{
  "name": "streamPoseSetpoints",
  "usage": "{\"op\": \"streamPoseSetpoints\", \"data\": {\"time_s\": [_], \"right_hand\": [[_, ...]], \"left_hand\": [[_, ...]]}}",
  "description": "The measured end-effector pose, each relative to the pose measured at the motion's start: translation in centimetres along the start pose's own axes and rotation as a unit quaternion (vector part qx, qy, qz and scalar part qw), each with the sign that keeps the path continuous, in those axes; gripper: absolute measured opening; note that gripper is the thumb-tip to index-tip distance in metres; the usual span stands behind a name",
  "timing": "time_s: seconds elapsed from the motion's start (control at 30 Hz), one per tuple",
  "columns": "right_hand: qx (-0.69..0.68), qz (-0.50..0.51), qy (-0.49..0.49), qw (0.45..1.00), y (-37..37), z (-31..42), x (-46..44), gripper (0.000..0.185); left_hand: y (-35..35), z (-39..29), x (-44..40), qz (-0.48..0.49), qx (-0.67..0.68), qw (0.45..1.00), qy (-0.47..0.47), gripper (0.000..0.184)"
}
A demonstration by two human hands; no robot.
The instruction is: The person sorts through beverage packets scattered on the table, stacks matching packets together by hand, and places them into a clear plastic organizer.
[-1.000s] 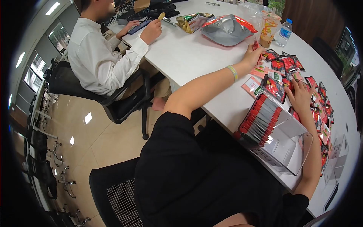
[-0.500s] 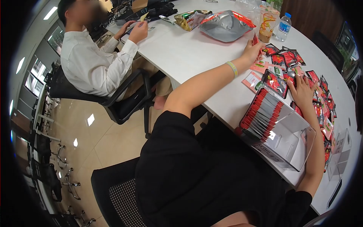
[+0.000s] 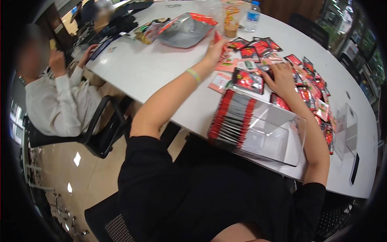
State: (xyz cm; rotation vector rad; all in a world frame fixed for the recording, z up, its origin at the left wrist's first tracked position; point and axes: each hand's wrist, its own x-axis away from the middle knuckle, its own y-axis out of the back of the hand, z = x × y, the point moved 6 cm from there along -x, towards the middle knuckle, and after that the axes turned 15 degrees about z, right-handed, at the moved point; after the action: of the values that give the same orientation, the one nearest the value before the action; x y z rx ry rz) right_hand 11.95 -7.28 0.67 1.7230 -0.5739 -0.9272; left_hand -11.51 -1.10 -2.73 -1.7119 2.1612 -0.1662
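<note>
My left hand (image 3: 214,52) is closed on a few red sachets (image 3: 219,38) at the near side of a silver-and-red bag. My right hand (image 3: 281,77) rests on the scattered red and black sachets (image 3: 262,47), fingers bent over one dark sachet; whether it grips that one is hidden. Between my forearms stands a clear plastic box (image 3: 278,121). A row of red and grey sachets (image 3: 234,117) fills its left part, upright and packed together. Pink sachets (image 3: 220,82) and a larger red and black one (image 3: 248,80) lie just behind the box.
The silver-and-red bag (image 3: 188,30), a gold-green packet (image 3: 150,31), a cup (image 3: 231,20) and a water bottle (image 3: 252,17) stand at the back. A person in white (image 3: 60,101) sits left. A clear stand (image 3: 346,131) and phone (image 3: 355,169) lie right.
The view has swung right, so the table items appear further left. My left hand still holds its sachets. My right hand's fingers have drawn in over the pile. The seated person's hand has risen toward the face.
</note>
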Motion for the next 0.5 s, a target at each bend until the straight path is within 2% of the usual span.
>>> {"op": "streamPoseSetpoints", "data": {"time_s": [0.1,0.13,0.2,0.3,0.4,0.5], "right_hand": [[-0.055,-0.110,0.089,0.988,1.2,0.8,0.6,0.038],[-0.055,-0.111,0.097,0.988,0.6,0.7,0.5,0.040],[-0.066,-0.012,0.087,0.994,-0.9,0.6,0.3,0.040],[-0.053,0.012,0.055,0.997,0.7,1.4,0.1,0.032],[0.011,0.020,0.028,0.999,1.5,1.7,0.1,0.028],[-0.031,-0.029,0.016,0.999,0.9,1.2,0.4,0.032]], "left_hand": [[0.0,0.0,0.2,-0.009,-0.002,1.000,0.005,0.027],[0.0,0.1,0.5,-0.006,-0.001,1.000,0.013,0.027],[-0.4,-0.4,0.6,0.013,-0.003,1.000,0.010,0.030],[-0.8,-0.9,0.9,-0.011,-0.005,1.000,0.001,0.029],[-0.3,-0.6,0.7,-0.017,0.004,1.000,0.005,0.029],[-0.3,-0.4,0.6,0.025,0.010,0.999,0.028,0.033]]}}
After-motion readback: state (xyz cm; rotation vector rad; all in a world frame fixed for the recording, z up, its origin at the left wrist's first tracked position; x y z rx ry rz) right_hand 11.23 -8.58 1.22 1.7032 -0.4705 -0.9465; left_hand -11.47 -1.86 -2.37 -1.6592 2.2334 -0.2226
